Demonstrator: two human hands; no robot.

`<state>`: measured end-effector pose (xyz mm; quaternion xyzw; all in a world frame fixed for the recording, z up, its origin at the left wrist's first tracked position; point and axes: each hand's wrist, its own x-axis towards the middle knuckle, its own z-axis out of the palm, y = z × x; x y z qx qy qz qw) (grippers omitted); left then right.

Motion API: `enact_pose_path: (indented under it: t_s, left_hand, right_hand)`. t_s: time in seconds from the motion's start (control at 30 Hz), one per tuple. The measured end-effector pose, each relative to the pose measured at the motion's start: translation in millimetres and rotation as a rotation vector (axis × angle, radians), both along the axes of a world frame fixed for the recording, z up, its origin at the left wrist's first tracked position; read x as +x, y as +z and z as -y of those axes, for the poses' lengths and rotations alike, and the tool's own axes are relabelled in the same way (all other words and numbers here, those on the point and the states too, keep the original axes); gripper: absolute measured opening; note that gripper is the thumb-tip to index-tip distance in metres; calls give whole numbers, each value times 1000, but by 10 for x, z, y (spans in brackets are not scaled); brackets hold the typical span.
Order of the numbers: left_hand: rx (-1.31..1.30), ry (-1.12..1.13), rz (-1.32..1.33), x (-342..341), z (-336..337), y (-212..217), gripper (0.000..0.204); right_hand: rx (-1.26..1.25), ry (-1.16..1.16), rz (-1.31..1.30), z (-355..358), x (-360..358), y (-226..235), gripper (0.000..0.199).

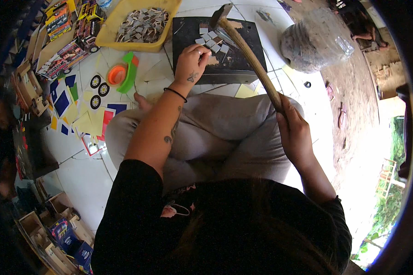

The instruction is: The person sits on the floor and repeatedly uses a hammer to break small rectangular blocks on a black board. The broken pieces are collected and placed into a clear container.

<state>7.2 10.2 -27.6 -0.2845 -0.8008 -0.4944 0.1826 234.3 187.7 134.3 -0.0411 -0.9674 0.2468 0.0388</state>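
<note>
My right hand (292,130) is wrapped round the lower end of a hammer's wooden handle. The hammer (248,54) slants up and to the left, its metal head raised over the far part of a black box-like work block (184,33). Over the block's near left part, my left hand (192,63) has its fingers pinched together; anything between them is too small to make out. Just beyond those fingers lie several small grey square pieces (212,35), grouped on the block. Thin nail-like slivers lie beside them, partly behind the hammer handle.
A yellow basin (162,42) full of similar square pieces stands at the far left. Toy trucks (64,59), coloured paper cutouts (88,123), black wheels (95,101), an orange tape roll (116,74) and a green holder (131,75) lie left. A filled plastic bag (314,41) sits far right.
</note>
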Motion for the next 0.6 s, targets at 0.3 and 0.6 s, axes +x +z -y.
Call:
enact_pose_path:
  t_s: [0.3, 0.6]
  left_hand:
    - [-30, 40, -19, 21, -6, 12, 10]
    - [29, -13, 146, 58, 17, 228, 17]
  right_hand:
    - [-9, -29, -153, -358, -203, -152, 38]
    - [227, 13, -28, -1528, -1116, -938, 37]
